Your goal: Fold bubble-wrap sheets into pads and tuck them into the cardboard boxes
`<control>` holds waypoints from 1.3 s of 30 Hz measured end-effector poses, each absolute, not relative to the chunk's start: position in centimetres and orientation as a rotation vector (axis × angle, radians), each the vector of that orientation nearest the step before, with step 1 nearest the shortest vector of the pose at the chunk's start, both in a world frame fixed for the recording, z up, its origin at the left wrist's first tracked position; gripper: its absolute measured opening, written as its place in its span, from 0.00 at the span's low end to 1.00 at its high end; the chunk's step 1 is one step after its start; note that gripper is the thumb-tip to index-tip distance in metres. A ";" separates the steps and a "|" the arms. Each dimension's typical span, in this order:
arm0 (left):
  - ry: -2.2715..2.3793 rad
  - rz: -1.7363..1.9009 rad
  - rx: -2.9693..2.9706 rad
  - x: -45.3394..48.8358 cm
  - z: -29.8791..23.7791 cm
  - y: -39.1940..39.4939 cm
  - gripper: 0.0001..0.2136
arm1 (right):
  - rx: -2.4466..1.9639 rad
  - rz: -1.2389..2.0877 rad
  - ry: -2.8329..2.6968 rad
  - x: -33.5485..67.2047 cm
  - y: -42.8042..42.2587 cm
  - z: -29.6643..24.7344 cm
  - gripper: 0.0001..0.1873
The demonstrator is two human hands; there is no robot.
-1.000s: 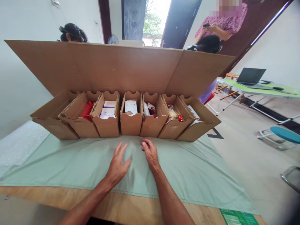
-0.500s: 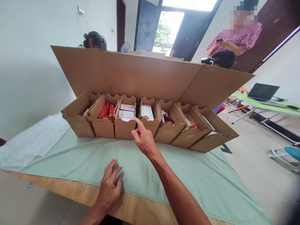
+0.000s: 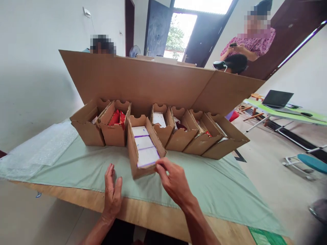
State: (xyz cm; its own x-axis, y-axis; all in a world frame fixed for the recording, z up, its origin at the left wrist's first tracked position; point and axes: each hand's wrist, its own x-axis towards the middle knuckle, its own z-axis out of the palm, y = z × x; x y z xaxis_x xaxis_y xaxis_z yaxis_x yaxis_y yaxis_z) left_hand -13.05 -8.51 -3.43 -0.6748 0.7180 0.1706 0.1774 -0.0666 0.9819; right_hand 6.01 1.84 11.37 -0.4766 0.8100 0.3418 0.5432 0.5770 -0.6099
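The leftmost box (image 3: pixel 88 134) mostly hides its contents; those of the rightmost box (image 3: pixel 221 148) are hard to identify. Cardboard boxes (image 3: pixel 182 139) total seven: six in a row, one forward box (image 3: pixel 143 172) on green cloth (image 3: pixel 212 187), containing three white packs (image 3: pixel 144 147). Right hand (image 3: pixel 176 178): fingers pinch its front rim. Left hand (image 3: pixel 112 194): fingers spread, nothing held.

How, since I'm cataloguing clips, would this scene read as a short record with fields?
Right hand: pinching the near right corner of the forward box
Left hand: open, holding nothing
Box contents: white packs with purple edges
Row: six other cardboard boxes; red packets in the second from left
Behind: cardboard panel
Surface: green cloth over wooden table
Picture left: bubble wrap
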 end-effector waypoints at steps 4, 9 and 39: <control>1.738 1.828 0.916 -12.1 -2.0 -9.1 0.29 | -1.115 0.617 -1.980 14.1 -0.4 11.9 0.08; 1.506 1.836 0.950 -10.2 -0.7 -8.9 0.28 | -1.144 0.627 -1.425 20.0 -1.5 9.7 0.12; 1.335 0.905 1.548 -10.1 1.2 -9.7 0.21 | -1.804 0.447 -1.474 26.0 2.0 -5.6 0.40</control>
